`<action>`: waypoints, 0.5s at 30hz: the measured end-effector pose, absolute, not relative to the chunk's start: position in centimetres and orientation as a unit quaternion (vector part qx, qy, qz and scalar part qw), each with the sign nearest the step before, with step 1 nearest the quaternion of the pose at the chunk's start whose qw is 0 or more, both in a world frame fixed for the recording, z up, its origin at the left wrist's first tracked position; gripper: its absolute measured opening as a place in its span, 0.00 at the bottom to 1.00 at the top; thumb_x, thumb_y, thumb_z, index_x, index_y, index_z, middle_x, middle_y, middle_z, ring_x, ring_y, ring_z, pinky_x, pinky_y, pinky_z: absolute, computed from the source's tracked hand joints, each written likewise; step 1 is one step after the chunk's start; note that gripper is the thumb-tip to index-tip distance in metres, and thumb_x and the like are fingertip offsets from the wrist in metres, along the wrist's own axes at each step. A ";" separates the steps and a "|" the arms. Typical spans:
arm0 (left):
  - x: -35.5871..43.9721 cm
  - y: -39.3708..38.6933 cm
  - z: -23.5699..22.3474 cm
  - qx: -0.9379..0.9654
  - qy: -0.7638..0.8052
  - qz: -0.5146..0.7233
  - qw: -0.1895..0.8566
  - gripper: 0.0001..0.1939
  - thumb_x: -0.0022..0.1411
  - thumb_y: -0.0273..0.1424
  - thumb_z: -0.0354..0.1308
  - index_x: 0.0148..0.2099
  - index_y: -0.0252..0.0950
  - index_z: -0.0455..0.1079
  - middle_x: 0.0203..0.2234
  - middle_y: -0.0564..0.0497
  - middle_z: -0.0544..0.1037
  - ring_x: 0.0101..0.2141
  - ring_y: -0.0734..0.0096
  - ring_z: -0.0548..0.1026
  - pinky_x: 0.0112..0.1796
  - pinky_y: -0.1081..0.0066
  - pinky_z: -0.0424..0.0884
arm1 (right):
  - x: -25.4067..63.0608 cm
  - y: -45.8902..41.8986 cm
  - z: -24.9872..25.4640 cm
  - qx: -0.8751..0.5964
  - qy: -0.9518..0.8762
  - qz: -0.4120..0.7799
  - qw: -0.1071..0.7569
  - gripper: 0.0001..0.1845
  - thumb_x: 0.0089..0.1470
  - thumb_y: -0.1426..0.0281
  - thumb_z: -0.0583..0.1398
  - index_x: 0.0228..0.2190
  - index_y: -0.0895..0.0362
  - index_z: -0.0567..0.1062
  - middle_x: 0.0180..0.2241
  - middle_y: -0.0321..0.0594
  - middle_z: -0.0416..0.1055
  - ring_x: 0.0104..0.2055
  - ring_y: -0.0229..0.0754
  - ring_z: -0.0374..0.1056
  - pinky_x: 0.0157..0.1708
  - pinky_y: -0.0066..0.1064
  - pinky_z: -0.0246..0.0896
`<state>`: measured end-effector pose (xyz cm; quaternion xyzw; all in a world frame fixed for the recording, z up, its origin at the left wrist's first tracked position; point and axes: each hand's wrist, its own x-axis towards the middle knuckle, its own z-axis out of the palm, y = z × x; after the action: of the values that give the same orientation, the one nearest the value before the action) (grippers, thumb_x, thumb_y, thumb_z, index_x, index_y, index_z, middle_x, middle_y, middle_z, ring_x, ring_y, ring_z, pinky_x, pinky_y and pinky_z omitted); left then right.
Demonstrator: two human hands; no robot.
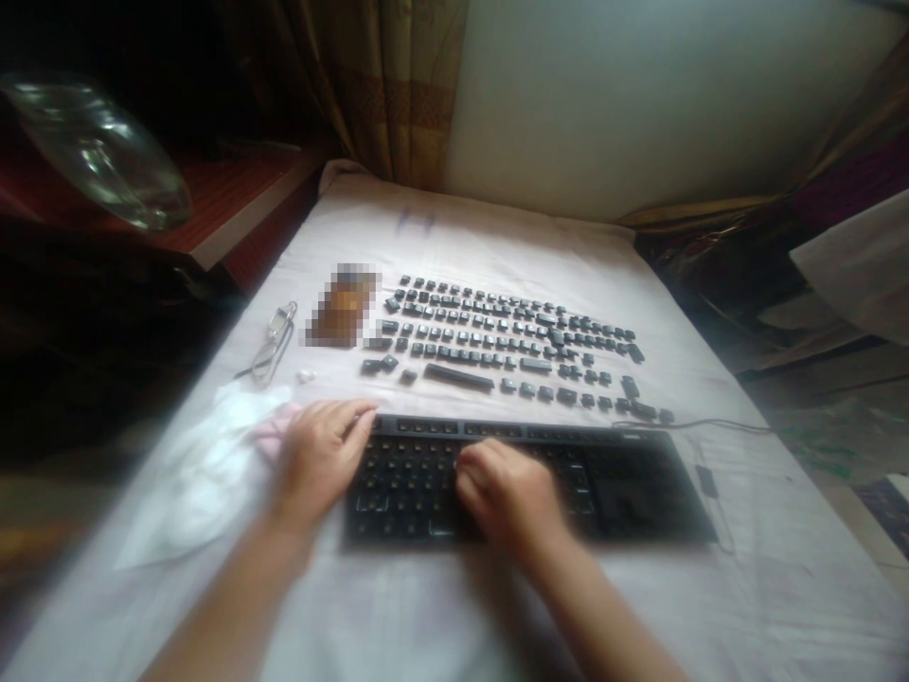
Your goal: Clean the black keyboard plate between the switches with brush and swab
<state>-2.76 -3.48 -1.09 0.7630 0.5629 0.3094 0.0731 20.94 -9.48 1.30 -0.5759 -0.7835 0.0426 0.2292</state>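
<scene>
A black keyboard with its keycaps off lies across the bed or table cover in front of me. My left hand grips its upper left corner, fingers along the top edge and thumb on the side. My right hand is closed over the middle of the bare key rows, fingertips pinched and pointing down; whatever they hold is hidden. Beyond the keyboard, loose black keycaps lie in rows that follow the keyboard's layout. Among them is a long spacebar.
A pair of glasses and a blurred-out brown rectangular item lie left of the keycaps. A white plastic bag and a pink cloth sit beside my left hand. The keyboard's cable runs off right. A glass jar stands on a wooden shelf.
</scene>
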 end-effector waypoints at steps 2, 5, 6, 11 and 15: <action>-2.8 -3.5 -1.1 0.764 0.561 0.311 0.073 0.14 0.67 0.37 0.51 0.40 0.39 0.78 0.33 0.49 0.83 0.35 0.60 0.79 0.39 0.62 0.71 | 20.9 -9.4 1.4 -0.581 -0.782 0.046 0.222 0.07 0.52 0.77 0.59 0.26 0.54 0.74 0.25 0.34 0.74 0.25 0.35 0.70 0.26 0.25 0.55; -2.7 -3.5 -1.1 0.764 0.559 0.313 0.070 0.15 0.68 0.37 0.50 0.40 0.39 0.78 0.33 0.49 0.83 0.34 0.60 0.79 0.39 0.62 0.71 | 20.6 -9.4 1.4 -0.591 -0.774 0.039 0.223 0.08 0.52 0.77 0.59 0.25 0.55 0.74 0.24 0.35 0.74 0.25 0.36 0.70 0.26 0.25 0.55; -2.7 -3.5 -1.1 0.765 0.559 0.313 0.070 0.15 0.68 0.37 0.51 0.40 0.39 0.78 0.33 0.50 0.83 0.34 0.61 0.79 0.39 0.62 0.71 | 20.6 -9.4 1.4 -0.591 -0.773 0.040 0.227 0.08 0.52 0.77 0.58 0.25 0.55 0.74 0.24 0.35 0.74 0.25 0.36 0.70 0.26 0.25 0.55; -2.7 -3.5 -1.1 0.768 0.553 0.315 0.067 0.14 0.68 0.35 0.51 0.40 0.38 0.77 0.33 0.49 0.83 0.35 0.61 0.79 0.39 0.63 0.71 | 21.2 -9.4 1.6 -0.572 -0.775 0.089 0.254 0.07 0.53 0.77 0.58 0.27 0.55 0.75 0.26 0.35 0.75 0.27 0.37 0.73 0.28 0.23 0.59; -2.7 -3.5 -1.2 0.770 0.552 0.313 0.065 0.13 0.68 0.35 0.52 0.40 0.38 0.77 0.34 0.49 0.83 0.35 0.60 0.79 0.40 0.62 0.71 | 21.9 -9.9 2.1 -0.561 -0.767 0.103 0.294 0.07 0.54 0.76 0.57 0.28 0.55 0.74 0.27 0.35 0.76 0.27 0.36 0.73 0.30 0.23 0.62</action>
<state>-2.73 -3.52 -1.16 0.7702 0.5517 0.3133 0.0654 21.93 -9.92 2.05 -0.5608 -0.7669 0.1032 0.2945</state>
